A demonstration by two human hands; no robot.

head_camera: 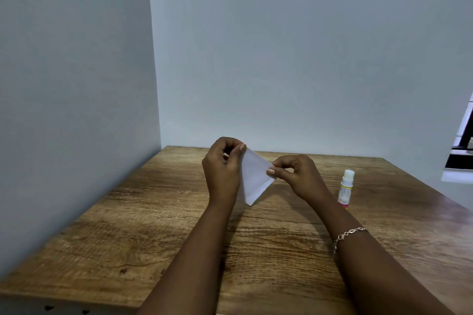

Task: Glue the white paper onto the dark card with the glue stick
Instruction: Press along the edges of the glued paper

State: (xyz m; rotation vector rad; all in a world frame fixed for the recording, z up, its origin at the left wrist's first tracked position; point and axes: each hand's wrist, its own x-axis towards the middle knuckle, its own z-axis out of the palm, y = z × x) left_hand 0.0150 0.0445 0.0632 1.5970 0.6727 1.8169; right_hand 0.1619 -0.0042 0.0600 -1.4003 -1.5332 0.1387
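Head view: left grip (222,169), right grip (299,176) pinch white paper square (254,179) above wooden table (128,225); upright white glue stick (345,188) nearer right grip; dark card unseen.

Two arms show from the bottom edge, and they are mine. My left forearm (204,250) is bare along its whole visible length, and so is my right forearm (363,268). Around my right wrist sits a thin silver-coloured bracelet (349,234), a chain of open oval links joined by a small clasp, with a short end of chain hanging below it. The nails (270,171) on my left grip (222,169) and right grip (299,174) are trimmed short.
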